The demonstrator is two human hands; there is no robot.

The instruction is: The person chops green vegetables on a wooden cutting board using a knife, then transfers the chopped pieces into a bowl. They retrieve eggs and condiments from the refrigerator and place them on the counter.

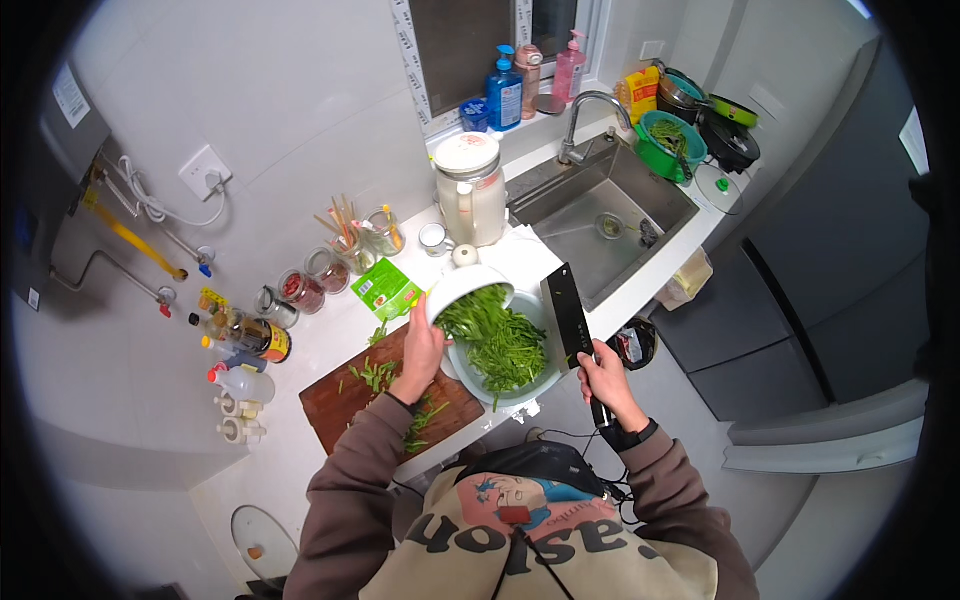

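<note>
My left hand [424, 351] grips the rim of a white bowl [459, 283], which is tilted over a larger pale basin [556, 352]. Chopped green vegetables [504, 351] fill much of the basin, and more greens lie in the mouth of the tilted bowl. To the right of the basin, my right hand [606, 379] holds a black-bladed cleaver [568, 311] by its handle, the blade pointing away from me. A wooden cutting board [330, 405] with scattered green pieces lies under and beside my left forearm.
A steel sink [585, 217] with a faucet [574, 135] is at the upper right, near a green colander [660, 161]. A large lidded jug [472, 199] stands behind the bowls. Glass jars [301, 292], a green packet [386, 289] and sauce bottles [259, 337] line the wall at left.
</note>
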